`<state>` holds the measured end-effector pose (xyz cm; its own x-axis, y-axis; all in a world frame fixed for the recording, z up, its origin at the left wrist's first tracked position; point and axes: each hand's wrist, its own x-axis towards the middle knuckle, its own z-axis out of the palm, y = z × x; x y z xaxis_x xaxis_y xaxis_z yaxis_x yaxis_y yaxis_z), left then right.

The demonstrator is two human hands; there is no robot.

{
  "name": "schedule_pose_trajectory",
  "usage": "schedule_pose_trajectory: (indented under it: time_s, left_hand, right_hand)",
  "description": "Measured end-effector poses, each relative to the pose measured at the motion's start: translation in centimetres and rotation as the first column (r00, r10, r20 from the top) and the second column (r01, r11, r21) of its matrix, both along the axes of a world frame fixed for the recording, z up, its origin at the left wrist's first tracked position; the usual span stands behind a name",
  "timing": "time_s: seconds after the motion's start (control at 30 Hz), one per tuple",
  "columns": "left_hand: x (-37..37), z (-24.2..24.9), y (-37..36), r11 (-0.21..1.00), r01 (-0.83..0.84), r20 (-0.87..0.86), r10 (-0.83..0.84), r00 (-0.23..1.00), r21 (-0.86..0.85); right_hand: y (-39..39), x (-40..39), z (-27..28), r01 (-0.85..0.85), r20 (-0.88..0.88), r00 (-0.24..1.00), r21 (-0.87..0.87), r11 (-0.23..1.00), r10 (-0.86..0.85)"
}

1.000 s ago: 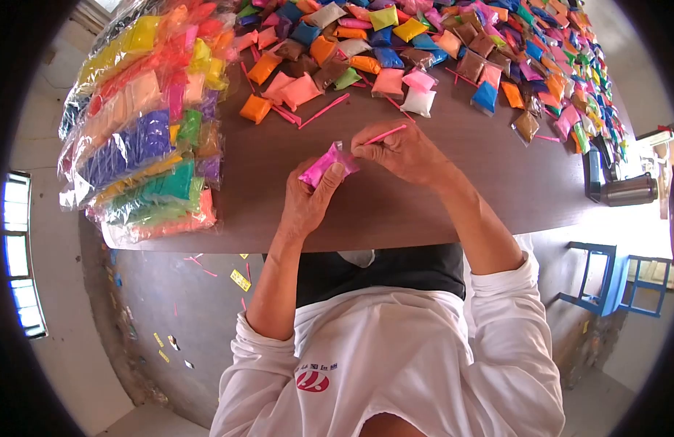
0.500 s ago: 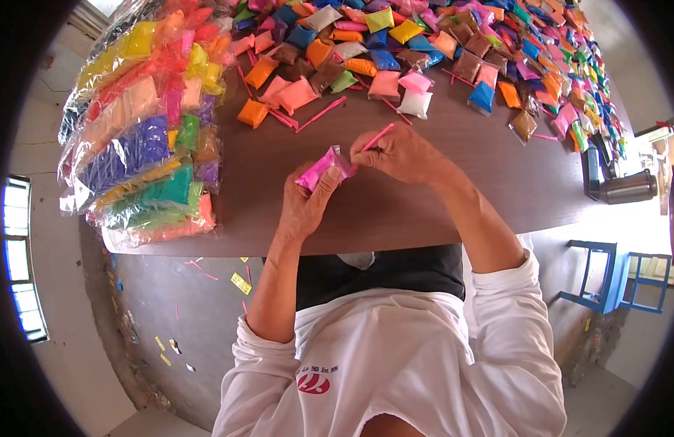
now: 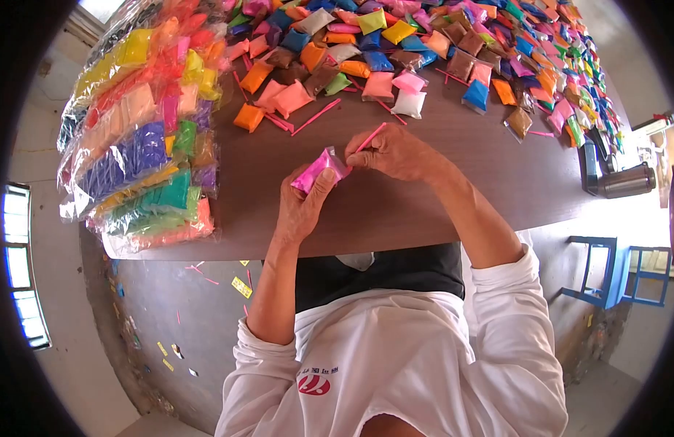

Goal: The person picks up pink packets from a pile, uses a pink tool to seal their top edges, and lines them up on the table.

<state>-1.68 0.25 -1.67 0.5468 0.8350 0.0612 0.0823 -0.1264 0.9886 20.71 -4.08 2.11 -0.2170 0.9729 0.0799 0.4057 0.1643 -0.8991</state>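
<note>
Between thumb and fingers, my left hand holds a small magenta packet in clear wrapping, above the brown table. My right hand is closed around a thin pink stick, which points up and to the right. The fingertips of my right hand are at the clear right end of the packet; whether they pinch the wrapping is too small to tell. A white packet and a salmon packet lie on the table beyond my hands.
Clear bags of coloured packets are stacked at the left. A wide heap of loose packets covers the far side, with pink sticks at its near edge. A metal flask is at the right; a blue stool stands beyond the table.
Both hands, with the packet and stick, appear slightly further left in the view. The hold of each hand looks the same.
</note>
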Motion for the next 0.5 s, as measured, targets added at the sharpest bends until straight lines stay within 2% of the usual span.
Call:
schedule_pose_trajectory:
  time_s: [0.1, 0.2, 0.3, 0.4, 0.5]
  left_hand:
    - [0.16, 0.21, -0.13, 1.000, -0.001, 0.030, 0.001, 1.000, -0.008]
    - [0.22, 0.47, -0.20, 0.999, 0.012, 0.062, -0.010, 0.998, -0.038]
    - [0.14, 0.60, -0.17, 0.999, 0.021, 0.039, -0.020, 0.999, -0.046]
    - [-0.06, 0.39, 0.02, 1.000, 0.027, 0.020, -0.027, 0.999, -0.014]
    - [0.11, 0.44, -0.12, 1.000, 0.023, 0.053, -0.022, 0.998, -0.020]
  right_hand:
    - [0.05, 0.21, -0.24, -0.013, -0.102, 0.995, -0.095, 0.995, 0.003]
    - [0.20, -0.13, -0.04, 0.077, -0.142, 0.986, -0.045, 0.996, -0.083]
    - [0.44, -0.21, -0.07, 0.071, -0.168, 0.983, -0.007, 0.997, -0.071]
    - [0.66, 0.28, -0.76, -0.011, -0.144, 0.990, -0.096, 0.995, -0.003]
    - [0.42, 0.35, -0.55, -0.008, -0.154, 0.988, -0.129, 0.992, -0.012]
